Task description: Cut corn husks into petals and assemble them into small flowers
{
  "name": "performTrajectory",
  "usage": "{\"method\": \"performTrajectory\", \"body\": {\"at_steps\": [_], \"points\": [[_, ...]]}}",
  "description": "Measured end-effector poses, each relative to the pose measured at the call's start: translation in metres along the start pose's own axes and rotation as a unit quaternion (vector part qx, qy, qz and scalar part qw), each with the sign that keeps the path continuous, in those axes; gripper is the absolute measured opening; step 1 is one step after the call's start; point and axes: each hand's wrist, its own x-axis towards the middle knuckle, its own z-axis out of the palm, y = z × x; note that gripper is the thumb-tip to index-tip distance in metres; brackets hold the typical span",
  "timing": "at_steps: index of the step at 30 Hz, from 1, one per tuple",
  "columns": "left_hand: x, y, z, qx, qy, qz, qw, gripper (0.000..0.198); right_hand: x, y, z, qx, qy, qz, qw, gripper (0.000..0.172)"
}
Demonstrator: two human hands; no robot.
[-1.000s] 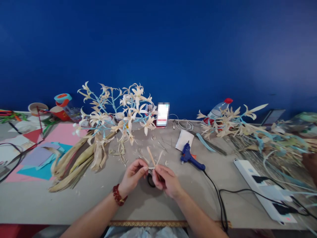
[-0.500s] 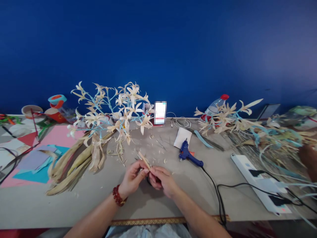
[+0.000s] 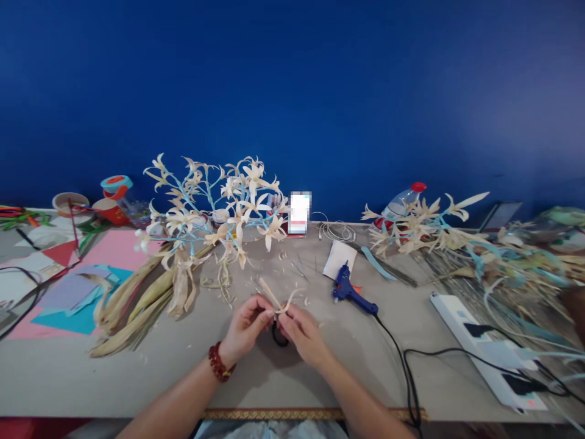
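My left hand [image 3: 247, 326] and my right hand [image 3: 301, 332] meet over the grey table [image 3: 137, 378], both pinched on a small bunch of pale dried-leaf petals [image 3: 277, 299] that fan up between the fingertips. A red bead bracelet [image 3: 218, 364] is on my left wrist. Under the hands lies a small black ring-shaped thing [image 3: 277, 337], partly hidden. Just beyond stands a spray of pale leaf flowers on light-blue stems [image 3: 219, 204].
Dried husks [image 3: 137, 299] and coloured paper sheets [image 3: 77, 286] lie at left. A blue glue gun [image 3: 350, 289] with a black cord, a white paper [image 3: 340, 257] and a white power strip [image 3: 484, 347] are at right. More leaf flowers [image 3: 425, 225] and a bottle [image 3: 402, 201] stand behind.
The petals in my fingers went from two straight strips to a tight bundle, and now spread apart again. My hands stayed in the same spot.
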Motion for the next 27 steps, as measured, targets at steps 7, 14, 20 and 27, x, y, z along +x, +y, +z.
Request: {"method": "performTrajectory", "body": {"at_steps": [7,14,20,27], "points": [[0.000,0.001,-0.006,0.012,-0.024,0.008,1.000,0.015,0.001,-0.005,-0.001,0.069,-0.025,0.026,0.997,0.046],[0.004,0.006,-0.008,0.008,-0.027,0.020,0.999,0.017,0.002,-0.002,-0.006,0.279,-0.070,0.120,0.950,0.043],[0.007,0.013,-0.006,0.115,-0.064,0.133,0.982,0.023,0.002,-0.002,-0.008,0.123,-0.029,0.072,0.989,0.048],[0.006,0.015,-0.001,0.211,-0.043,0.157,0.964,0.008,0.001,-0.001,0.002,0.176,-0.062,0.101,0.977,0.048]]}}
